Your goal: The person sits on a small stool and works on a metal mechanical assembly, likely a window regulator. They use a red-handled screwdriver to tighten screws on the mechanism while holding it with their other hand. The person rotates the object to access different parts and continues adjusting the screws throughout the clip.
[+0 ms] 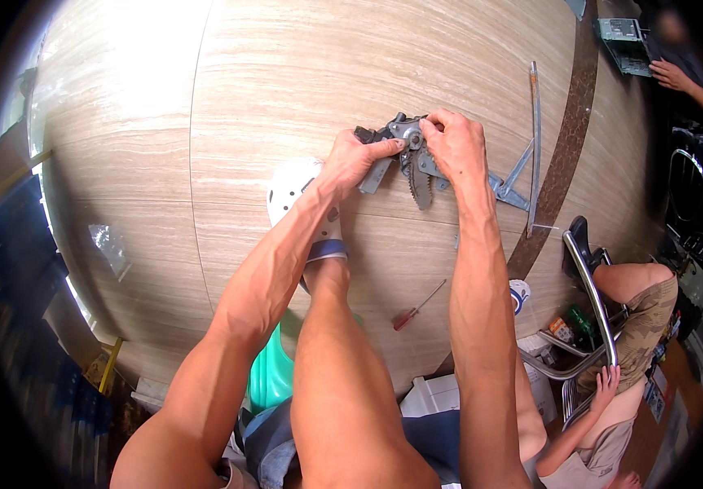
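Note:
My left hand (350, 165) is closed round the left end of a window regulator (420, 189), a grey metal mechanism with a toothed gear plate and a dark motor-like housing (383, 134). Its thumb presses near the pivot. At the top of the plate, the fingers of my right hand (459, 145) are bent and pinched against the metal; whether a small part sits between them is hidden. Flat metal arms (508, 191) run right from the mechanism to a long narrow rail (534, 138). A screwdriver (404, 317) with a red handle lies on the floor below.
My white clog (284, 191) stands close to my left forearm. A green plastic stool (270, 376) is beneath me. At right, a person sits by a metal-framed chair (592, 285); another person at upper right touches a metal box (624, 45). A dark strip (573, 134) crosses the tiled floor.

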`<state>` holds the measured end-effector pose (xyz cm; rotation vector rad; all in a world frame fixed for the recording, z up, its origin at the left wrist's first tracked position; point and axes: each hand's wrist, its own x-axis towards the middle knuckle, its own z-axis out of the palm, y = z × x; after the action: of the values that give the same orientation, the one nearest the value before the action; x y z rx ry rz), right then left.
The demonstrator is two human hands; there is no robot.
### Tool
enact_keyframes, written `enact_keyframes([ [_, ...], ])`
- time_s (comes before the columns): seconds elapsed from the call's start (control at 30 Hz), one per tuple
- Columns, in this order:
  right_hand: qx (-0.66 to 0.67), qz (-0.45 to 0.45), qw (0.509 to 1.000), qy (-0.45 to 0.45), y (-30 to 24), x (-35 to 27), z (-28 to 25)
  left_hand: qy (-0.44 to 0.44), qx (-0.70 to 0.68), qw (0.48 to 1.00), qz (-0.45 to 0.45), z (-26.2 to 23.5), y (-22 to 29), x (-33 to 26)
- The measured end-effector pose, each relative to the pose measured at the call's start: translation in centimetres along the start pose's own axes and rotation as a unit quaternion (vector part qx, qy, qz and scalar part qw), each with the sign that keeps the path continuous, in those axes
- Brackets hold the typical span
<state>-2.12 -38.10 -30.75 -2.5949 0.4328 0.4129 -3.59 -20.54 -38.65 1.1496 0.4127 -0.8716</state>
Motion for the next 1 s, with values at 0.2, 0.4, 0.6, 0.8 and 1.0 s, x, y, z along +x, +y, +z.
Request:
enact_keyframes([
  [0.2, 0.011, -0.005, 1.000, 0.013, 0.82, -0.04, 0.50, -0.002, -0.005, 1.000, -0.003, 0.18, 0.15, -0.12],
  [0.4, 0.023, -0.023, 0.999, 0.017, 0.89, -0.11, 0.73, -0.002, -0.002, 1.000, -0.010, 0.14, 0.43, -0.34],
  [0.6, -0.020, -0.016, 1.000, 0.010, 0.55, 0.00, 0.28, -0.004, -0.008, 1.000, -0.003, 0.23, 0.50, -0.38],
  [0.8, 0.006, -0.014, 1.000, 0.011, 0.59, -0.18, 0.69, -0.001, 0.005, 1.000, -0.008, -0.01, 0.43, -0.34],
  [1.0, -0.013, -0.017, 1.000, 0.011, 0.65, -0.08, 0.64, -0.003, -0.003, 1.000, -0.006, 0.10, 0.28, -0.25],
])
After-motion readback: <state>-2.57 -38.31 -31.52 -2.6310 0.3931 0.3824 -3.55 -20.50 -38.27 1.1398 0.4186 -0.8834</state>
